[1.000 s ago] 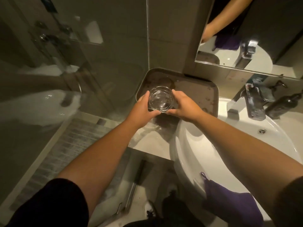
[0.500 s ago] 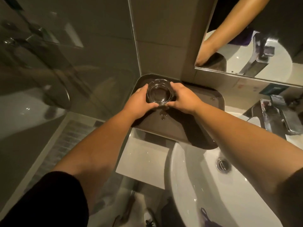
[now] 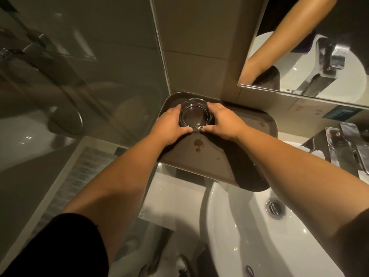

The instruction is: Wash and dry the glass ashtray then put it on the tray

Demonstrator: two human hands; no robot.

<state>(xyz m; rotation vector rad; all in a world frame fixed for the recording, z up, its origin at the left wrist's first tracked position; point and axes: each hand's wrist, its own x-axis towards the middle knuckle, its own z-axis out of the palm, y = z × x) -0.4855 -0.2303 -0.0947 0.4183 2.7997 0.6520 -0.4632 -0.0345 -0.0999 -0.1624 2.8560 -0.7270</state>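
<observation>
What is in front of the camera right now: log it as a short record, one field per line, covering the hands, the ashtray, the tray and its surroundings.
held item: clear round glass ashtray, upright, open side up
left hand: grips the ashtray's left side
right hand: grips the ashtray's right side
ashtray position: over the far left corner of the dark rounded rectangular tray; contact with the tray cannot be told
tray surface: a few water drops near the hands
beside tray: white ceramic sink with metal drain
task stage: placing on the tray, not released
</observation>
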